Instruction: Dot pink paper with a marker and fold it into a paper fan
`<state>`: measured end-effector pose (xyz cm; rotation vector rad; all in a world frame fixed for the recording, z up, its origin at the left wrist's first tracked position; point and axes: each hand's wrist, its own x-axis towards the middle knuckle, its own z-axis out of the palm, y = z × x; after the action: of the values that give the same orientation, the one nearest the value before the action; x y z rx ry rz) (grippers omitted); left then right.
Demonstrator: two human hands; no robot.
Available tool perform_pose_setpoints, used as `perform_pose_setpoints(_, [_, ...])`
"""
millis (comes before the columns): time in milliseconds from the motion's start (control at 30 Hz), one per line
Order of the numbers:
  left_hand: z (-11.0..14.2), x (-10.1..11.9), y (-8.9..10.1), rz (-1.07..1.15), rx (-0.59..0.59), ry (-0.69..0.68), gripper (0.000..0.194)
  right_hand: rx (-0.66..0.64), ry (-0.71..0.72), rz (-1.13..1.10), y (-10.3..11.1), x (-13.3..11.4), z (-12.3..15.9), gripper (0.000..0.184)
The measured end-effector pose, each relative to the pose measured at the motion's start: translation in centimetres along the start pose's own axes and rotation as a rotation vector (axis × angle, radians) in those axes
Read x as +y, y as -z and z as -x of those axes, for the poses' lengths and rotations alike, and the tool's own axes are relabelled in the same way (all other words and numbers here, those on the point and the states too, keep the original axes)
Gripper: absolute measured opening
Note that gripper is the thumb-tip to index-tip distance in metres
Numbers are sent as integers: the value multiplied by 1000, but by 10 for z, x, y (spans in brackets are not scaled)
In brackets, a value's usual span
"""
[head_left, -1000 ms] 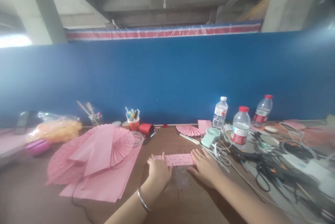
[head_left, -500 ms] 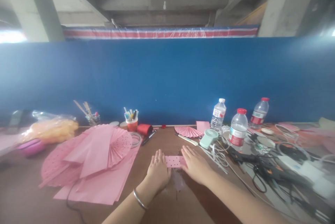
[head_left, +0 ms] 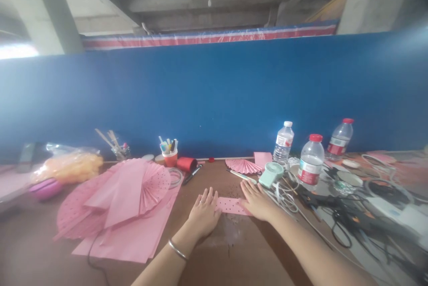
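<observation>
Your left hand [head_left: 203, 214] and right hand [head_left: 256, 200], fingers spread flat and clamped on nothing, now press the ends of the narrow dotted pink paper strip [head_left: 230, 206] on the brown bench [head_left: 234, 255], having slid apart since a moment ago.

Colours and patterns at the bench

Pink paper strip [head_left: 233, 206] with dark dots; pink pleated fans [head_left: 123, 192], partly dotted; blue wall panel [head_left: 214, 99]; mint green handheld fan [head_left: 270, 174]; red-capped bottles [head_left: 310, 161]; brown table [head_left: 234, 250].
</observation>
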<state>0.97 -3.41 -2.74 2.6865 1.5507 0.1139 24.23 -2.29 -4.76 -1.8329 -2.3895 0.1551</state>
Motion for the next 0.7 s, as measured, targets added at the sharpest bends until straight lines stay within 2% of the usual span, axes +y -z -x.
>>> perform_pose_setpoints(67, [-3,-7,5,35,-1,-24,51,77,-8,28,5,4,0,67])
perform_pose_setpoints(200, [-7,-12,21,106,48,-54,41,294,120,-8,21,-10,7,46])
perform_pose_setpoints(267, [-8,-10,27,140,75,-48,34,302,168,-91,27,-21,12,41])
perform_pose_setpoints(400, [-7,-4,30,177,122,-26,29,251,254,-175,29,-33,17,45])
perform_pose_setpoints(533, [-8,-3,29,166,178,-47,28,254,258,-218,25,-32,14,38])
perform_pose_setpoints(700, [-12,-4,27,77,256,-78,17,309,263,-230,23,-29,11,39])
